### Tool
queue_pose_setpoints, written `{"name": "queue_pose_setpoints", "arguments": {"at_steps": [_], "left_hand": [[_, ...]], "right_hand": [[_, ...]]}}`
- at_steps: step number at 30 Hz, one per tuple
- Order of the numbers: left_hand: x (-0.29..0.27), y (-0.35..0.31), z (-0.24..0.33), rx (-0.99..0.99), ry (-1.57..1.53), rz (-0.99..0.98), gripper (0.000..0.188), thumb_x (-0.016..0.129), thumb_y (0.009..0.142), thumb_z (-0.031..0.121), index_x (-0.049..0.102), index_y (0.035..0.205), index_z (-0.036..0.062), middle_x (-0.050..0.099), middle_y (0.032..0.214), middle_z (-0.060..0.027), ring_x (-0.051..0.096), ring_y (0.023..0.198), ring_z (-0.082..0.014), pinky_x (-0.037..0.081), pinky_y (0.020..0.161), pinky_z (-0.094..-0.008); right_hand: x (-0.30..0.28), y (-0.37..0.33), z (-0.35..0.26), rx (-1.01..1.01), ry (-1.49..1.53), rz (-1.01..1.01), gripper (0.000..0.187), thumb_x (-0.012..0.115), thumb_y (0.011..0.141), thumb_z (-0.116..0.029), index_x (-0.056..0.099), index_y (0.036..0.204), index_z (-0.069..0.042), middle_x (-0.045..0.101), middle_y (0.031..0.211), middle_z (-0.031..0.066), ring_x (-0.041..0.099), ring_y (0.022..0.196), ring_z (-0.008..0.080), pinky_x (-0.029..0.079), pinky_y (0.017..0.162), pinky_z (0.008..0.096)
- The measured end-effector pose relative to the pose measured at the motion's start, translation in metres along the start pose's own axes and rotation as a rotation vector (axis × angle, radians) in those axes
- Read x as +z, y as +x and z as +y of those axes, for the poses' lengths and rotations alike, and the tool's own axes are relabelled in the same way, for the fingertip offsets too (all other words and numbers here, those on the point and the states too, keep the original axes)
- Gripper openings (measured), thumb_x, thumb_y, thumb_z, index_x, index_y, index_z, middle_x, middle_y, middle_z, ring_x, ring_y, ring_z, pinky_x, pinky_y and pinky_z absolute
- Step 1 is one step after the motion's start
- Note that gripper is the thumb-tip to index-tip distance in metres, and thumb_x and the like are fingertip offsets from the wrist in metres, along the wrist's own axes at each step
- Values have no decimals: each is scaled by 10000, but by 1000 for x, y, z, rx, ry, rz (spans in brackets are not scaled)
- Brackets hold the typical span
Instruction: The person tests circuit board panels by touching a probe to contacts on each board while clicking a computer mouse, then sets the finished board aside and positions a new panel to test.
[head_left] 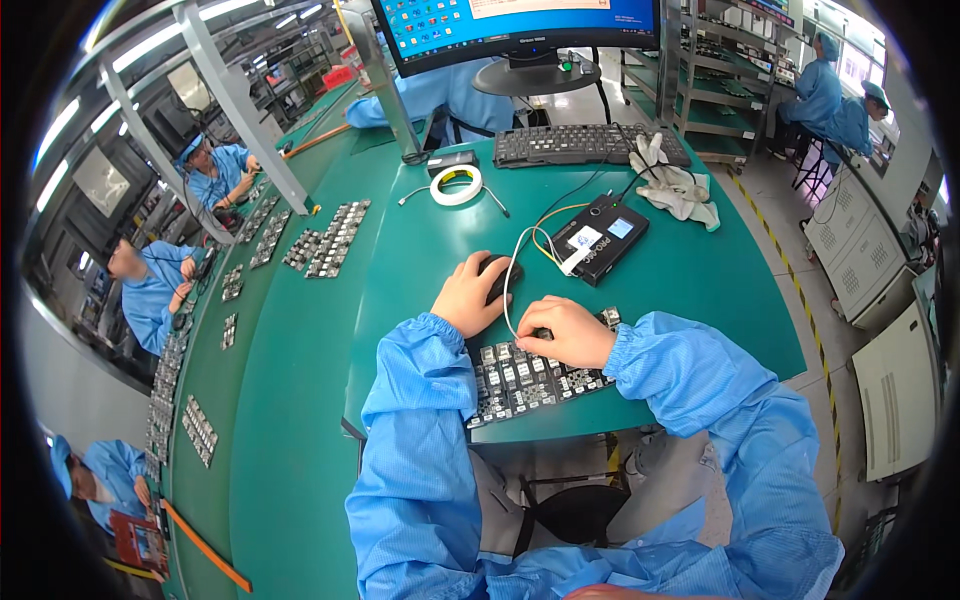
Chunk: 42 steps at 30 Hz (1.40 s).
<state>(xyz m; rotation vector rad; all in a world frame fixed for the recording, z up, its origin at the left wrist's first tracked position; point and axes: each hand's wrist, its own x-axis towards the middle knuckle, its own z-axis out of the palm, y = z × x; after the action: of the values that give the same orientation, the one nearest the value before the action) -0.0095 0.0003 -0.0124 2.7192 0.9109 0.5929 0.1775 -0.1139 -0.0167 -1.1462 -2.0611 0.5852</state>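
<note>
My left hand point(470, 296) lies over a black computer mouse point(497, 277), its fingers curled around the left side. To its right and nearer me, my right hand point(566, 332) is closed in a pinch on the end of a white cable point(507, 290). The cable arches back to a black box-shaped device point(598, 240) with a small lit screen. Under and in front of my right hand sit several small circuit boards point(515, 383) in close rows at the table's near edge; the hand hides some of them. The cable's tip is hidden by my fingers.
A keyboard point(565, 144) and monitor point(520, 30) stand at the back. Crumpled pale gloves point(675, 185) lie at the right, a coiled white cable point(455, 186) at the back left. More board groups point(338, 238) lie leftward. Co-workers in blue point(160, 290) sit along the far left side.
</note>
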Motion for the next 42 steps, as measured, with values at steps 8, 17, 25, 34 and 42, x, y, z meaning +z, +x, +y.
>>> {"name": "queue_pose_setpoints", "arguments": {"at_steps": [8, 17, 25, 34, 42], "left_hand": [[-2, -1, 1, 12, 2, 7, 567, 691, 817, 217, 499, 1345, 143, 448, 1320, -209, 502, 1155, -416, 437, 991, -454], [-3, 2, 0, -9, 9, -23, 561, 682, 829, 230, 494, 1348, 134, 439, 1336, -211, 489, 1182, -411, 428, 1004, -450], [-3, 0, -5, 34, 26, 40, 567, 691, 817, 233, 497, 1339, 127, 451, 1321, -221, 504, 1157, -426, 436, 996, -457], [3, 1, -1, 47, 10, 5, 567, 700, 815, 231, 496, 1331, 120, 446, 1344, -207, 493, 1170, -432, 422, 1008, -458], [3, 0, -6, 61, 10, 28, 566, 694, 800, 225, 503, 1327, 152, 459, 1332, -204, 509, 1149, -432, 441, 985, -466]], "right_hand": [[3, 1, -8, -9, 54, 85, 138, 702, 819, -217, 688, 826, -79, 632, 833, 52, 566, 844, 249, 446, 815, 381], [10, 0, 2, -11, -38, 110, 128, 730, 788, -214, 670, 798, -102, 574, 941, 43, 509, 979, 254, 420, 877, 373], [8, 0, -5, -122, -131, 122, 123, 711, 773, -209, 631, 744, -120, 569, 924, 28, 518, 968, 255, 407, 851, 391], [16, -7, 4, -103, -155, 95, 149, 658, 820, -251, 624, 762, -117, 599, 887, 49, 572, 933, 278, 433, 798, 421], [15, -6, -2, -94, -181, 78, 138, 647, 815, -226, 607, 750, -110, 629, 830, 37, 595, 895, 264, 443, 795, 417]]}}
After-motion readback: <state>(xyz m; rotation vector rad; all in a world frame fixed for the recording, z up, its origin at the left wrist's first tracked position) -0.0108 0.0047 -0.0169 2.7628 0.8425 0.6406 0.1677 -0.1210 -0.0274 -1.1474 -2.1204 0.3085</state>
